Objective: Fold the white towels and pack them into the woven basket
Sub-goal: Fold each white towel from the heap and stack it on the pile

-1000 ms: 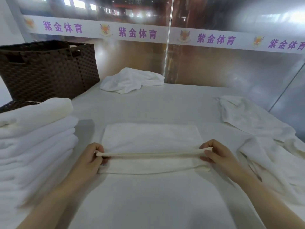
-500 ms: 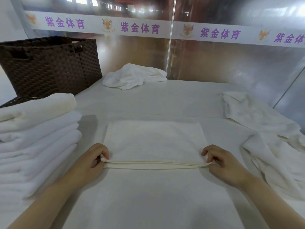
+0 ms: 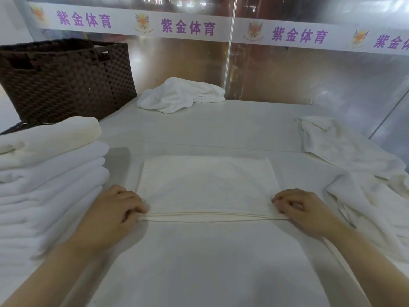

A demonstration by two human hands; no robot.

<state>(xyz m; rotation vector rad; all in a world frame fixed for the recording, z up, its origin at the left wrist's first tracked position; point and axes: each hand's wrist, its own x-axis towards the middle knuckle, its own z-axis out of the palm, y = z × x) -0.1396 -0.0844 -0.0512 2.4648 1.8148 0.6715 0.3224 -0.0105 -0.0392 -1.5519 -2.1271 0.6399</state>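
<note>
A white towel (image 3: 205, 182) lies folded flat on the table in front of me, its doubled hem edges running across at its near side. My left hand (image 3: 115, 209) pinches the hem at the towel's near left corner. My right hand (image 3: 303, 207) pinches the same hem at the near right corner. Both hands rest low on the table. A dark brown woven basket (image 3: 66, 78) stands at the back left. A stack of folded white towels (image 3: 44, 180) sits at the left, in front of the basket.
A crumpled white towel (image 3: 179, 94) lies at the back centre against a reflective wall panel. More unfolded white towels (image 3: 349, 151) are heaped along the right side. The white table (image 3: 221, 129) reaches back to the wall.
Both hands have brought the lifted hem toward me and down onto the table, so the towel's top layer now lies flat and even. The view has tilted slightly.
</note>
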